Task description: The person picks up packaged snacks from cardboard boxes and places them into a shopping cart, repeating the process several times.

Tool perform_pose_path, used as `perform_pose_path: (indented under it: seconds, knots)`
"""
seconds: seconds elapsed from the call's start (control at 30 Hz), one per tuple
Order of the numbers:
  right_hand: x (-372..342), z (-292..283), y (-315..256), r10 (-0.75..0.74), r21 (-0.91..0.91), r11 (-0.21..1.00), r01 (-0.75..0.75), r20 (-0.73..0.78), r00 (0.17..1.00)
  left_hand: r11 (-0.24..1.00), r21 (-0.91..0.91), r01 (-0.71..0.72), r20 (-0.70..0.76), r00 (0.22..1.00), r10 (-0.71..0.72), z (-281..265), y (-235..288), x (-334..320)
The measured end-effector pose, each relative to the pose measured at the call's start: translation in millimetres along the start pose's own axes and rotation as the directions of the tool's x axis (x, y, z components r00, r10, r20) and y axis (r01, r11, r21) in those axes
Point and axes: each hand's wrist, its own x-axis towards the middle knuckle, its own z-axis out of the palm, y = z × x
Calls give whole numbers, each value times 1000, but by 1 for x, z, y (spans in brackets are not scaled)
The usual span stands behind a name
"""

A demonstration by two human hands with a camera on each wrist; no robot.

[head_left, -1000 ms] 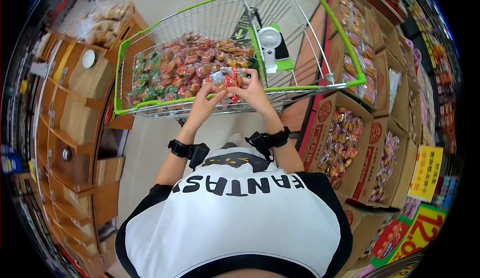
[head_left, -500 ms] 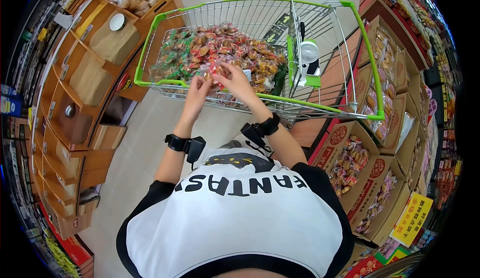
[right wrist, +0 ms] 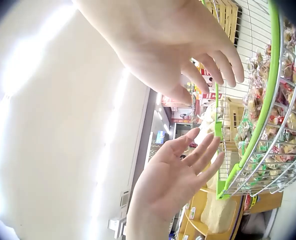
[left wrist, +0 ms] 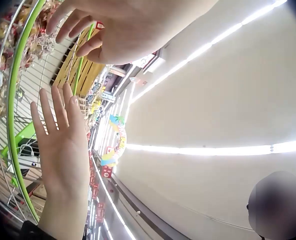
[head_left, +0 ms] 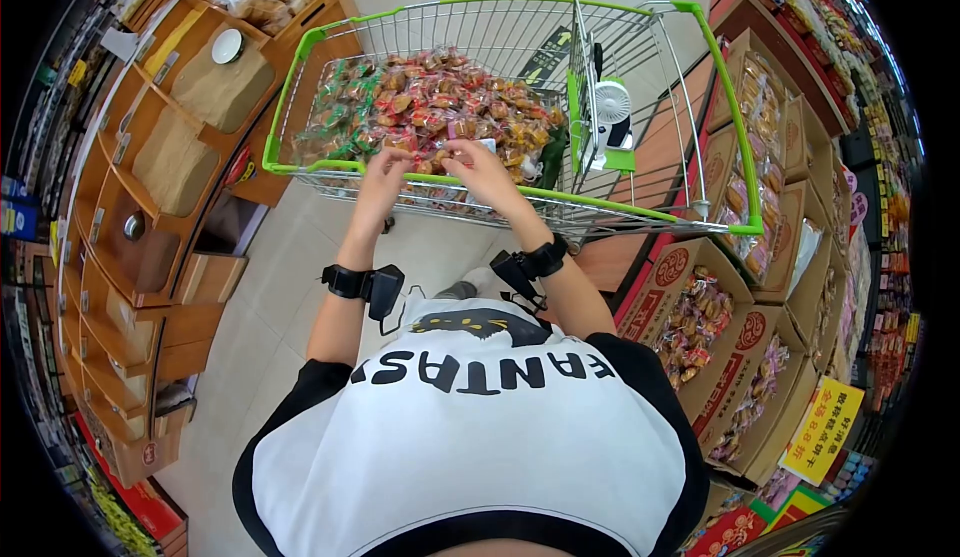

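Note:
In the head view a heap of small wrapped snacks (head_left: pixel 440 97) in clear, red and green packaging fills the left part of a green-rimmed shopping cart (head_left: pixel 335 167). My left hand (head_left: pixel 382 182) and right hand (head_left: pixel 482 172) are over the cart's near side, a little apart, fingers toward the heap. Both hold nothing. The left wrist view shows the right hand (left wrist: pixel 63 152) with its fingers extended and palm bare. From the right wrist, the left hand (right wrist: pixel 168 180) has loosely spread fingers, beside the cart's green rim (right wrist: pixel 263 120).
A small white fan (head_left: pixel 611 103) is at the cart's child-seat end. Wooden display shelves (head_left: pixel 150 247) line the left. On the right, cardboard boxes (head_left: pixel 715 397) of packaged snacks stand by a yellow sign (head_left: pixel 823 430). A tiled floor (head_left: pixel 270 327) lies between.
The red-and-clear wrapped snack both hands were fingering has left them. The hands have drawn apart and slightly lower. Earlier, the head view also swung, shifting cart and shelves in it.

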Motion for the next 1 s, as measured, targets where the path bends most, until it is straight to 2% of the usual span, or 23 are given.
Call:
perform_pose_path:
  seconds: [0.13,0.17,0.27,0.3,0.4,0.57,0.7,0.8,0.87,0.93,1.0]
  knots:
    - [-22,-4,11,-55,80,995,52,34,998,994,-41,-103,111,988,107,30,0,-8]
    - [-28,-6,12,-51,78,996,49,23,998,998,-44,-52,171,983,59,36,2,-9]
    - [-41,-13,18,33,98,995,-36,33,999,996,9,-94,241,966,89,53,1,-11]
    - [-43,-18,20,69,41,997,-72,72,995,995,2,-101,259,961,97,57,2,-12]
    - [-57,-31,21,86,87,992,-90,42,995,993,43,-110,328,940,90,69,-3,-10]
    - [-73,-51,34,82,60,995,-79,-47,996,991,33,-131,472,876,100,89,1,-10]
    - [-83,-60,45,111,125,987,-98,-98,989,994,-1,-112,527,844,96,108,6,-11]
    - [-94,-70,44,133,78,989,-122,-153,979,997,0,-73,542,838,61,121,11,-10]
    - [-100,-77,47,145,81,988,-132,-183,972,988,4,-155,577,807,124,130,9,-7]
    - [-108,-84,50,157,85,986,-142,-217,963,988,8,-156,623,774,117,139,7,-3]
    - [-117,-89,52,167,178,976,-124,-254,953,988,13,-156,668,736,107,148,11,-3]
